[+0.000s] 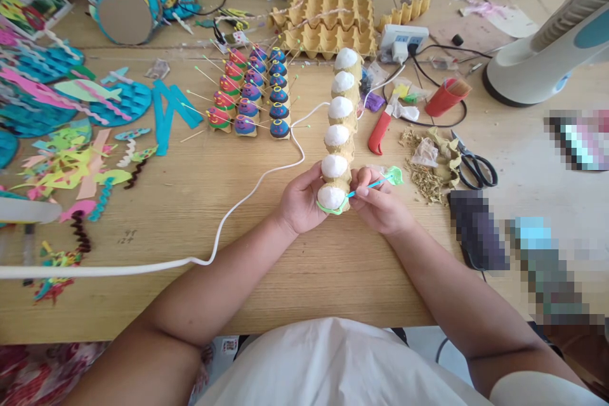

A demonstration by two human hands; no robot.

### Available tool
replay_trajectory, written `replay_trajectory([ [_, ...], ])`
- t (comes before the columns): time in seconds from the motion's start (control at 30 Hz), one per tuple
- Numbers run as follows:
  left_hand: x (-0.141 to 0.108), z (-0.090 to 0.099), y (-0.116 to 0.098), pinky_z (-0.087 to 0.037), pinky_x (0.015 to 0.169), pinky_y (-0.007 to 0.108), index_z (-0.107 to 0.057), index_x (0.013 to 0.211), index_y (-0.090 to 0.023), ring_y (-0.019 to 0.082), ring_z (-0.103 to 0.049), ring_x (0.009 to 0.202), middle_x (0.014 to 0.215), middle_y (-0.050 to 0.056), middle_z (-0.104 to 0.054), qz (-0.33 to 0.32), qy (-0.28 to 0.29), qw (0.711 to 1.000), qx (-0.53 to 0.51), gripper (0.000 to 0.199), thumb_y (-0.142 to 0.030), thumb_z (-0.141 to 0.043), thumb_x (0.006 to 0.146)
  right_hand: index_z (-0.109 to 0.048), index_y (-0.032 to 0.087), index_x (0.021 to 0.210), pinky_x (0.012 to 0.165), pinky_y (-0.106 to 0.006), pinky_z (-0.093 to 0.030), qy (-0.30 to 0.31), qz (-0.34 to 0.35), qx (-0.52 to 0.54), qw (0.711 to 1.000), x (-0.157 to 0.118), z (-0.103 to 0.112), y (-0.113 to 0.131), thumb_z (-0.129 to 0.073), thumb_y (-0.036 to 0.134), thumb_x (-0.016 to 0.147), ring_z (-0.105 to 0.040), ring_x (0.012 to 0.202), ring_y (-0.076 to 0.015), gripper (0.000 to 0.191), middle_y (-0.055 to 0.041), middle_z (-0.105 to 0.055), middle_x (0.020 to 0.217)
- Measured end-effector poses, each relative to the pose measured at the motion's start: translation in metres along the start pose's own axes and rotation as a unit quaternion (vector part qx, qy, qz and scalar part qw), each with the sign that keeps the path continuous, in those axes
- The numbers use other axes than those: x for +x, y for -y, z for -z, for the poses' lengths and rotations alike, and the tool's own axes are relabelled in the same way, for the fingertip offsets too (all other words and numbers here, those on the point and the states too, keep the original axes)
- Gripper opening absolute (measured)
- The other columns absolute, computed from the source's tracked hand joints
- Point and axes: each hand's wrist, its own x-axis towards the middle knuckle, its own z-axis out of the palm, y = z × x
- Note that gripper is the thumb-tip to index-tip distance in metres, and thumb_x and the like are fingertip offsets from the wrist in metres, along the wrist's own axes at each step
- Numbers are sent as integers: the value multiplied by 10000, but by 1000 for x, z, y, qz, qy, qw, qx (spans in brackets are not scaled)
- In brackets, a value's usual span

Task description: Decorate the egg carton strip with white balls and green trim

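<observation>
A strip of egg carton point(351, 120) runs away from me, several of its bumps capped with white material point(337, 135). My left hand point(304, 201) grips the near end of the strip from the left. Around the lower edge of the nearest white cap point(332, 195) lies a light green strand point(333, 209). On the right side, my right hand point(378, 203) pinches a thin blue stick point(370, 187) whose left tip touches the cap's edge. Beside the stick's far end is a light green lump point(394, 176).
Painted carton rows with pins point(248, 92) stand left of the strip. A white cable point(257, 185) crosses the left side. Rightward lie a red-handled cutter point(379, 133), scissors point(477, 168), a power strip point(403, 35) and a dark pouch point(478, 228). Coloured craft scraps point(78, 165) cover the far left.
</observation>
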Motion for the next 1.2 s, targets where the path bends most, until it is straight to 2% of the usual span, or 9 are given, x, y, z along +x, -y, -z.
replay_trajectory([
  [0.17,0,-2,-1,-608,704,323,-742,928,-136,217,-777,780,884,93,-803,-1,-9,1000,-12,307,-270,-495,1052,-661,201,691,582,-243,-403,-11,-4,-4,1000,0,-2,1,-968,337,684,-488,627,-94,336,42,-543,705],
  [0.3,0,-5,-1,-603,699,320,-734,953,-152,201,-762,742,881,69,-794,-9,-44,999,-14,265,-283,-522,1044,-689,200,727,589,-253,-400,-20,-3,-36,999,-2,-4,2,-944,384,727,-499,638,-104,314,28,-566,716],
  [0.47,1,-5,-2,-581,659,283,-719,936,-164,175,-748,708,839,47,-779,-25,-62,997,-34,279,-289,-500,1056,-697,228,739,638,-279,-404,-14,98,-81,992,-2,-4,0,-911,341,782,-522,673,-123,246,12,-610,737],
  [0.57,2,-4,-3,-569,630,266,-716,939,-162,161,-739,679,823,43,-776,-30,-65,997,-37,323,-281,-448,1075,-706,239,748,672,-293,-419,-20,126,-104,986,-2,-3,-2,-942,316,743,-551,718,-135,248,4,-647,770],
  [0.77,2,-7,-4,-560,601,251,-707,1003,-164,155,-738,661,818,42,-780,-31,-83,995,-52,308,-284,-433,1077,-641,235,723,626,-278,-411,-61,96,-55,992,-1,-6,2,-984,348,683,-512,635,-103,364,17,-684,791],
  [0.87,2,-9,-4,-556,593,245,-700,1027,-161,152,-737,659,805,40,-777,-26,-82,995,-58,296,-288,-438,1076,-615,227,728,616,-263,-409,-61,78,-37,994,-1,-6,4,-983,355,687,-517,628,-93,392,18,-691,803],
  [1.2,1,-10,-2,-527,600,263,-704,904,-166,144,-697,642,778,22,-744,-33,-74,996,-23,374,-279,-403,1095,-632,213,692,617,-263,-397,-53,75,-49,995,-1,-7,1,-971,328,701,-519,642,-95,358,30,-612,744],
])
